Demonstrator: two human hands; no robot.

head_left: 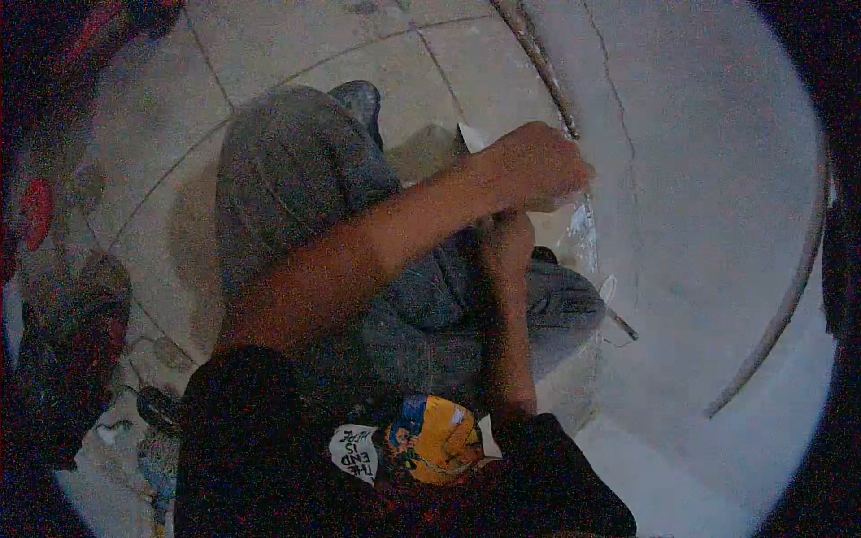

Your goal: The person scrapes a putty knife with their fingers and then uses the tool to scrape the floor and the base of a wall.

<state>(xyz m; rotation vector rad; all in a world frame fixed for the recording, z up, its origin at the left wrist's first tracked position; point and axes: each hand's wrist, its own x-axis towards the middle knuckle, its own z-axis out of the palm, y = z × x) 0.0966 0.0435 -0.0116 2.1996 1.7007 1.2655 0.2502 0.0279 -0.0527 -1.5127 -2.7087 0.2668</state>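
Note:
My left hand (543,166) reaches across from the left, with its fingers curled closed; what it holds, if anything, is hidden. Just below it is my right hand (508,240), a blurred fist close to the left wrist, its contents also not visible. A pale, thin pointed piece (473,138) with a dark edge shows beside the left forearm. Near the left knuckles ends a long dark strip (538,56); whether the hand touches it is unclear. Both hands are above my crossed legs in grey trousers (287,179).
A large pale surface (700,206) with a crack-like line lies at the right, with a curved dark rod (771,345) on it. A short stick (621,324) is beside my right knee. Tiled floor (161,134) spreads left. Tangled cords (134,359) and a red object (37,213) lie far left.

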